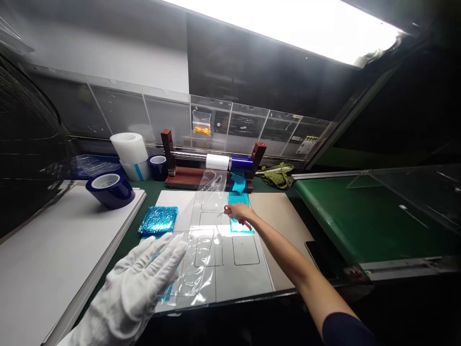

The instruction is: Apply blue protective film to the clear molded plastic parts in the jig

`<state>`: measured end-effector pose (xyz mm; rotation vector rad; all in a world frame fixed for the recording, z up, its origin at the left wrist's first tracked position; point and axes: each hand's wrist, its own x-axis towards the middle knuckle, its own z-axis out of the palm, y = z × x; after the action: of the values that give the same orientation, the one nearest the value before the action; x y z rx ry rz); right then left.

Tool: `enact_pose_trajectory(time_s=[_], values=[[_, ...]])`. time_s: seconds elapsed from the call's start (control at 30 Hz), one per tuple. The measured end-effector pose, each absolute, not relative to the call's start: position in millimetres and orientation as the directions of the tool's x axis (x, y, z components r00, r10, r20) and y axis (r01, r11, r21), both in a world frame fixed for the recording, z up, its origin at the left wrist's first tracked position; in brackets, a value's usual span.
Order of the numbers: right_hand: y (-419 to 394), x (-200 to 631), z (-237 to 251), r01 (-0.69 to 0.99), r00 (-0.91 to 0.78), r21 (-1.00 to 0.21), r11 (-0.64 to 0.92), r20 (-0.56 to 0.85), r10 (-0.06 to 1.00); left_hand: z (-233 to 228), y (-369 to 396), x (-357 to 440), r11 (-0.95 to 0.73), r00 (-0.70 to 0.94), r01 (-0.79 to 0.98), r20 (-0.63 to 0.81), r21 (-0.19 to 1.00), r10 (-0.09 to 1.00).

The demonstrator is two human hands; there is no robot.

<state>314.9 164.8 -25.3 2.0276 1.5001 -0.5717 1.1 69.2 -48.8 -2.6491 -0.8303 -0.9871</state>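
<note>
A gloved left hand, fingers spread, presses clear film flat on the surface; beyond it, the bare right hand grips red-handled scissors at the film's far edge.

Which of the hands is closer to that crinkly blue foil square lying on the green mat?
Left. The gloved left hand is spread just below the blue foil square, on the clear film. The bare right hand, gripping a red-handled tool, is farther off to its right.

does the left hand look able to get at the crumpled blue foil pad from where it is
Probably yes. The gloved left hand lies flat on the clear film, and the blue foil pad sits just beyond its fingertips, with nothing between them.
</note>
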Motion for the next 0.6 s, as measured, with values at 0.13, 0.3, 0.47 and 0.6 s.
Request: enact_pose_trajectory(time_s=[0.13, 0.3, 0.47, 0.6], values=[[124.0, 321.5, -20.5, 0.978, 0.206, 0.157, -0.134, -0.721, 0.661, -42.1, 66.1, 3.5, -0.869, 0.665, 0.495, 0.652, -0.021, 0.363], [79.6, 329.9, -16.3, 0.985, 0.169, 0.147, -0.086, -0.78, 0.603, -44.8, 61.4, 14.9, -0.898, 0.692, 0.438, 0.651, -0.036, 0.312], [62.8, 325.9, -13.6, 0.975, 0.204, 0.212, -0.066, -0.742, 0.639, -42.5, 57.0, 24.7, -0.919, 0.729, 0.387, 0.636, -0.08, 0.252], [65.2, 327.9, -14.6, 0.937, 0.313, 0.331, -0.108, -0.661, 0.682, -43.3, 52.3, 26.8, -0.916, 0.737, 0.398, 0.615, -0.059, 0.281]])
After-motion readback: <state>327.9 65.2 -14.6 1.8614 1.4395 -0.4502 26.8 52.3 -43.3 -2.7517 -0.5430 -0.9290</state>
